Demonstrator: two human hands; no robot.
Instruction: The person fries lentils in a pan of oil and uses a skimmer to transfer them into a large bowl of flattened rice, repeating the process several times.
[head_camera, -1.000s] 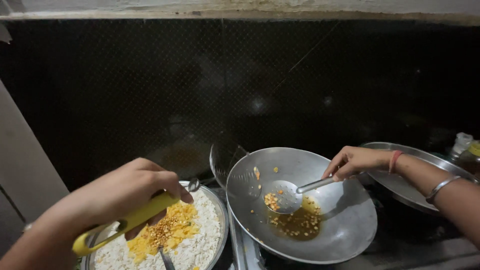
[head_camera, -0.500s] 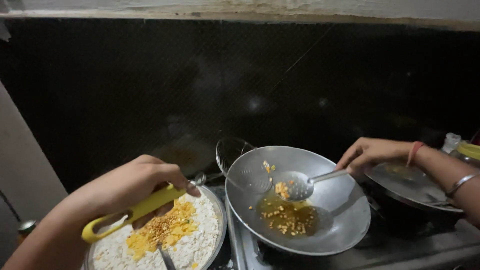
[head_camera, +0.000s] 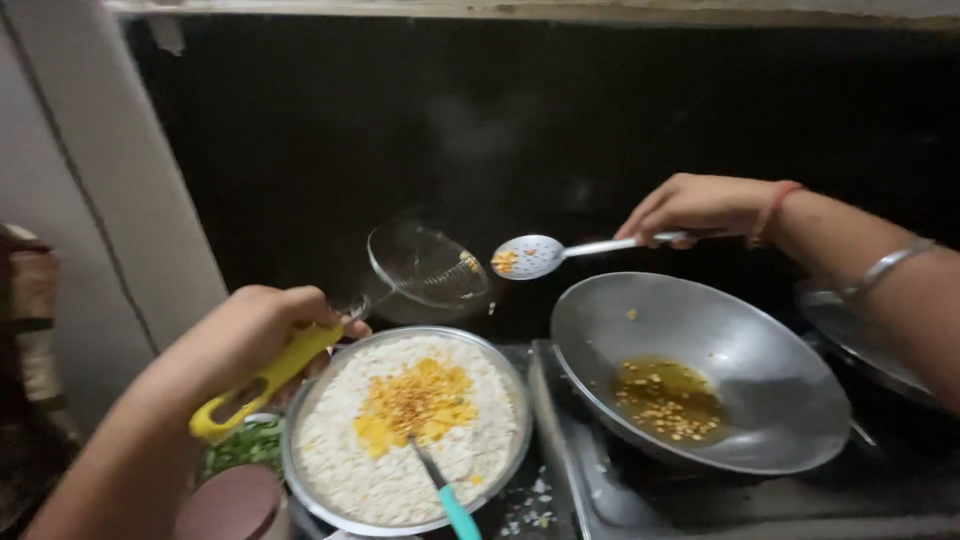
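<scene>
Dim kitchen scene; black backsplash (head_camera: 520, 150) swallows most light. Soft light from above front. Glare on steel wok (head_camera: 720, 340) rim and slotted spoon (head_camera: 530, 255). Wire strainer (head_camera: 425, 265) motion-blurred. Lower left corner murky, soft.

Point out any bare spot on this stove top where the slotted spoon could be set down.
Little is free: only the flake-strewn strip between the round steel bowl of white flakes and the grey metal wok. Left of the bowl is crowded by chopped greens and a maroon lid; right of the wok sits another pan.
</scene>
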